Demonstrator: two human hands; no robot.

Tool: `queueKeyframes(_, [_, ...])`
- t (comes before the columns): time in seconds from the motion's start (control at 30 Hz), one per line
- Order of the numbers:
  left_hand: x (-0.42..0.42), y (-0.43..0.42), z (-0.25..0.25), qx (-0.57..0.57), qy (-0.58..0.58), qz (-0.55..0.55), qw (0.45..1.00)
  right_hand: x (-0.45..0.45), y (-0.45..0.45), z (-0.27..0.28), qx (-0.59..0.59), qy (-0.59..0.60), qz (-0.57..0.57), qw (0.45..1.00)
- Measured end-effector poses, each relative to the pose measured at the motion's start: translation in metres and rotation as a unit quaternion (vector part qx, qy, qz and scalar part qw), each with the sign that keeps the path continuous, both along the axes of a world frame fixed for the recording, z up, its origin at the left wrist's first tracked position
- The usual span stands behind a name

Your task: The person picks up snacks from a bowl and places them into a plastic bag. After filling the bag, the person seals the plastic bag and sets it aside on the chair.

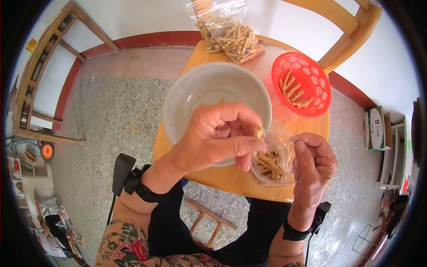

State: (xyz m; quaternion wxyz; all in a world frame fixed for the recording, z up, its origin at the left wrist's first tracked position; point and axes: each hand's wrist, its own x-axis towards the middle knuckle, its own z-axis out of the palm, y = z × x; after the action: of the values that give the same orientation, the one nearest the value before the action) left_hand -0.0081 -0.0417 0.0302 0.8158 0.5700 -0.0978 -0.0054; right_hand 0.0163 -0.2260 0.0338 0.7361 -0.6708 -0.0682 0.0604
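My left hand (218,138) is closed in a pinch, with a short tan dried root piece (258,131) upright between thumb and fingers. Just beside it is a small clear plastic bag (288,153), its mouth spread apart, with several similar pieces inside. My right hand (313,162) grips the bag's right edge between thumb and forefinger. Whether my left fingers also touch the bag's rim is hidden. Behind my left hand sits a large grey bowl (184,95), with a small tan bit showing inside. A red slotted basket (313,71) holds several tan pieces.
Everything stands on a wooden chair seat (222,180). A large clear bag (233,40) full of tan pieces leans at the back. A wooden rack (31,84) is at the left, a carton (376,129) at the right. Small bits lie on the speckled floor (120,102).
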Motion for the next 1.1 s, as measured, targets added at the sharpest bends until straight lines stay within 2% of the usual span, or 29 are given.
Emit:
queueKeyframes(0.1, [-0.001,0.000,0.001,0.012,0.002,-0.001,1.000,0.000,0.000,0.000,0.000,0.000,-0.002,1.000])
queueKeyframes(0.27, [-0.003,-0.002,0.004,0.106,-0.070,-0.004,0.992,0.000,-0.003,0.001,-0.011,-0.007,0.014,1.000])
queueKeyframes(0.5, [-0.003,-0.026,0.012,0.018,-0.092,0.064,0.994,-0.003,-0.002,0.001,0.010,-0.003,0.004,1.000])
queueKeyframes(0.57, [0.002,-0.023,0.014,0.227,-0.225,-0.005,0.947,-0.004,-0.004,0.002,0.004,-0.009,0.007,1.000])
queueKeyframes(0.6, [-0.001,-0.031,0.014,0.239,-0.221,0.040,0.945,-0.004,-0.004,0.003,0.002,-0.006,0.002,1.000])
queueKeyframes(0.73, [0.002,-0.031,0.008,0.305,-0.262,0.071,0.913,-0.006,-0.006,0.008,-0.022,-0.015,0.007,1.000])
queueKeyframes(0.8, [0.002,-0.035,0.003,0.411,-0.296,0.115,0.855,-0.007,-0.007,0.008,-0.028,-0.020,0.005,0.999])
queueKeyframes(0.83, [0.003,-0.037,0.001,0.411,-0.295,0.115,0.855,-0.007,-0.007,0.007,-0.035,-0.025,0.004,0.999])
queueKeyframes(0.9, [0.004,-0.039,-0.001,0.491,-0.331,0.107,0.799,-0.008,-0.005,0.006,-0.027,-0.024,-0.004,0.999])
queueKeyframes(1.0, [0.004,-0.030,0.008,0.448,-0.326,0.154,0.818,-0.007,-0.004,0.007,-0.018,-0.023,-0.016,0.999])
queueKeyframes(1.1, [0.008,0.003,0.019,0.453,-0.253,0.230,0.824,-0.006,-0.006,0.007,-0.026,-0.022,-0.019,0.999])
